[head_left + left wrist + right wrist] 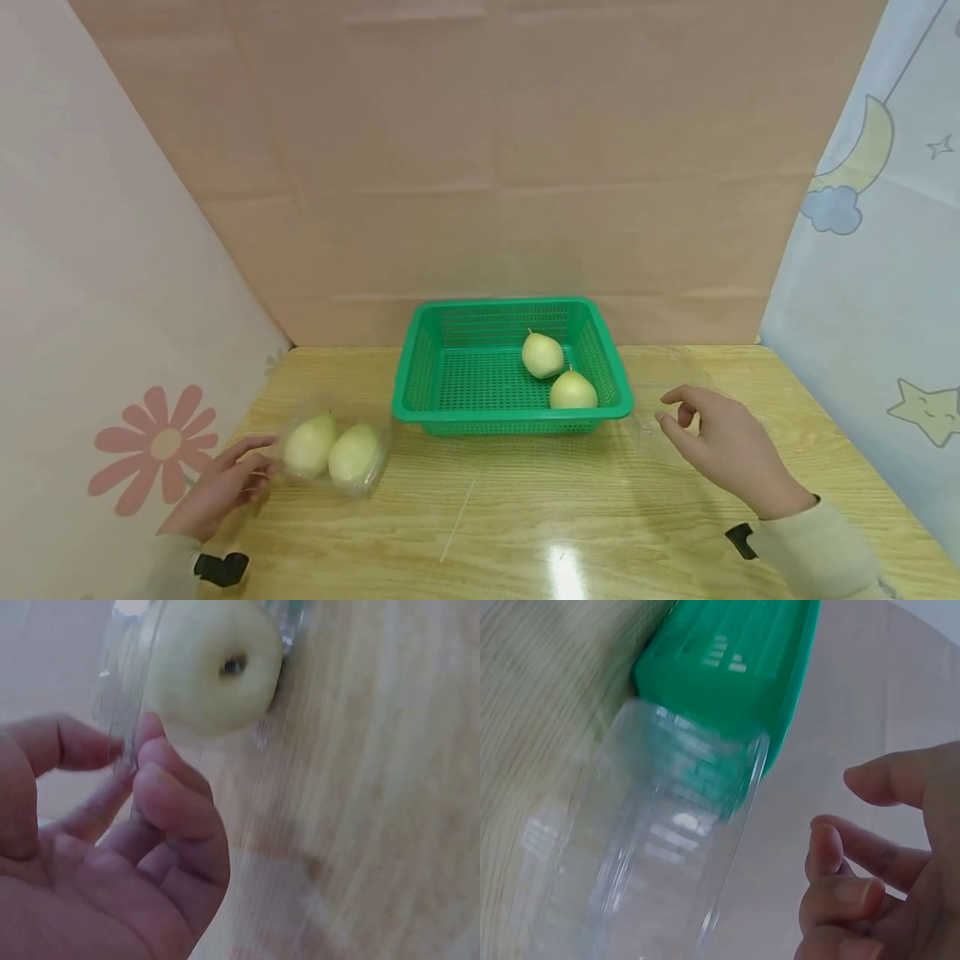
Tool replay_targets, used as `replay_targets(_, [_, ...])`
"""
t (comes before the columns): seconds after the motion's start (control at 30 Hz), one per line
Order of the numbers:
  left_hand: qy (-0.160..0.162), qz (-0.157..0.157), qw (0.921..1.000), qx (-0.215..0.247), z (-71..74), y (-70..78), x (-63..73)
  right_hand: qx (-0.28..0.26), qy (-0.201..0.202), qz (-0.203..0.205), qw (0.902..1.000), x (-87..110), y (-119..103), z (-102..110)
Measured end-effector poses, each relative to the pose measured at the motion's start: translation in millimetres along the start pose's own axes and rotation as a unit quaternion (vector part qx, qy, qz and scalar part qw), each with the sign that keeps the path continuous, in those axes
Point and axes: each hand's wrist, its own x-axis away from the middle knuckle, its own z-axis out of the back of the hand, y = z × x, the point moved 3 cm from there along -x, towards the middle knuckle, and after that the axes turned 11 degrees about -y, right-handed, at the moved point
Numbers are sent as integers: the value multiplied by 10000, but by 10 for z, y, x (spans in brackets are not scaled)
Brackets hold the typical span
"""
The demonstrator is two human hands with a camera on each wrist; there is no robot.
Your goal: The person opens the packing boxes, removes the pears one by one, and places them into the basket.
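Observation:
My left hand (225, 485) pinches the edge of a clear plastic box (137, 690) between thumb and fingers. Two pale yellow-green pears lie side by side in that box, a left pear (310, 446) and a right pear (356, 456). At the other side, my right hand (723, 450) hovers by a second clear plastic box (652, 862), its fingers loosely bent and holding nothing. No fruit shows inside this second box. Between the hands stands a green plastic basket (510, 415), where two more pears sit toward the right, one behind (542, 356) and one in front (573, 391).
The wooden table (525, 508) ends at a brown paper-like backdrop (487, 167). Patterned side panels stand at the left (90, 292) and right (862, 333). The right clear box adjoins the basket's right end and is hard to see against the wood.

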Motion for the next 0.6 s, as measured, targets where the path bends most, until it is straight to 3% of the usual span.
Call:
replay_targets(0.23, [-732,-212,9971,-73,-96,-48,95,33,-45,572,9983,53,-273,-176])
replay_targets(0.43, [-1504,-530,9868,-274,-298,24,160,45,-59,1102,9939,92,-463,-329])
replay_targets(0.6, [-1926,-743,9775,-428,-509,126,173,25,-40,1533,9882,96,-606,-418])
